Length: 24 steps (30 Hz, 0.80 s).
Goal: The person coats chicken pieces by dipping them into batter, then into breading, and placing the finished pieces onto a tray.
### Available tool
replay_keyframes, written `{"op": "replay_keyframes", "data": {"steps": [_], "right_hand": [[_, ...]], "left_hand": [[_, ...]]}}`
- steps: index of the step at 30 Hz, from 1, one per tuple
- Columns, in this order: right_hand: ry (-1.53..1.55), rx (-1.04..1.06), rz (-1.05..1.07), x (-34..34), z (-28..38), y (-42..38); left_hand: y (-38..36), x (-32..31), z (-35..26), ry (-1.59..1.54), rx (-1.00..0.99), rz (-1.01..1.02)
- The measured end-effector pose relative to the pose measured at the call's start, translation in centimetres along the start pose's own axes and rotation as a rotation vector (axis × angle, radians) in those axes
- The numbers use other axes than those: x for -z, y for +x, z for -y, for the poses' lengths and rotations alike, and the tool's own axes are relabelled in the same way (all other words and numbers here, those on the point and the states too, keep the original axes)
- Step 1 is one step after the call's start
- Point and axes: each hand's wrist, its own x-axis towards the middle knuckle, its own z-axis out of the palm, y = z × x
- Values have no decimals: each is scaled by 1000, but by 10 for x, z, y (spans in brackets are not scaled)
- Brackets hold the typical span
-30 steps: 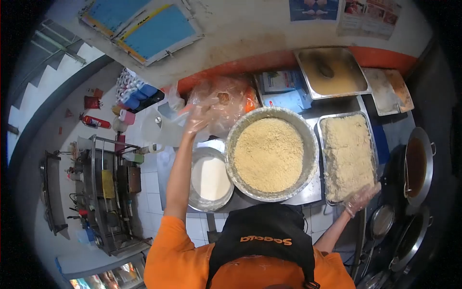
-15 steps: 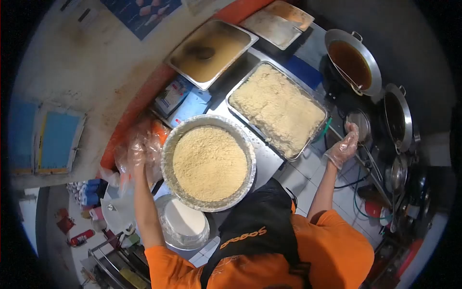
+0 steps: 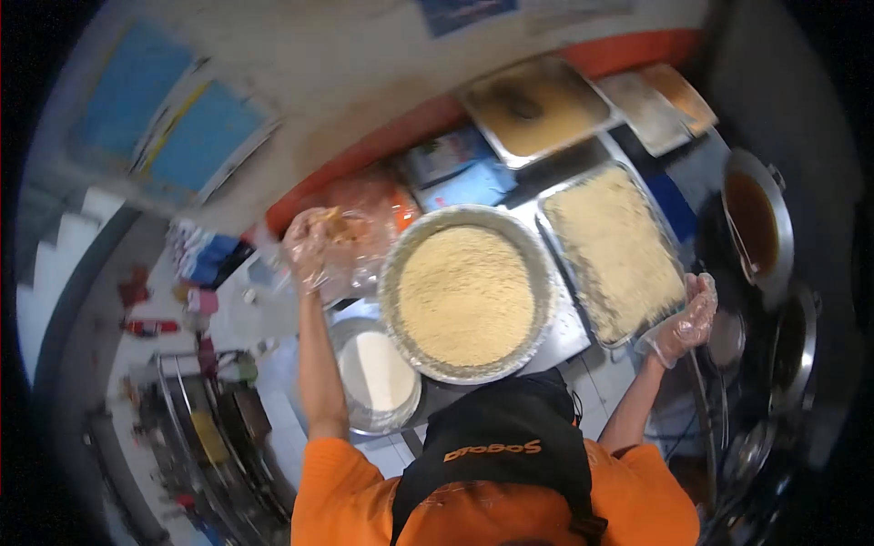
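Steel desk (image 3: 568, 329) | left hand (image 3: 309, 246) curled at bag (image 3: 369, 257), left of bowl (image 3: 541, 273), grip unclear | right hand (image 3: 687, 328) wide, empty, nearer tray (image 3: 577, 278) than half a second ago; work seems centred on bag

Your shirt (image 3: 637, 496) at the bottom of the frame is plain orange, your apron (image 3: 501, 414) black with orange lettering (image 3: 492, 449). At the centre, you have pale yellow powder (image 3: 466, 296) in a silver-grey pot (image 3: 545, 296); left of centre, white powder (image 3: 375, 371). Right of centre, the tray's contents (image 3: 610, 250) are cream. Far right, you see reddish-brown liquid (image 3: 754, 223). Upper left, a blue sheet (image 3: 205, 136) has a yellow stripe (image 3: 171, 127) along its edge; upper right, the wall's band (image 3: 637, 53) is orange-red.
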Motion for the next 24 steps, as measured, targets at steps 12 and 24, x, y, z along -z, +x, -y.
{"op": "replay_keyframes", "data": {"steps": [12,24], "right_hand": [[869,-665,1585,-176,162,-190],[634,-363,2111,-168,157,-202]], "left_hand": [[-131,-25,-148,-825,436,-44],[-238,23,-133,-849,663,-33]]}}
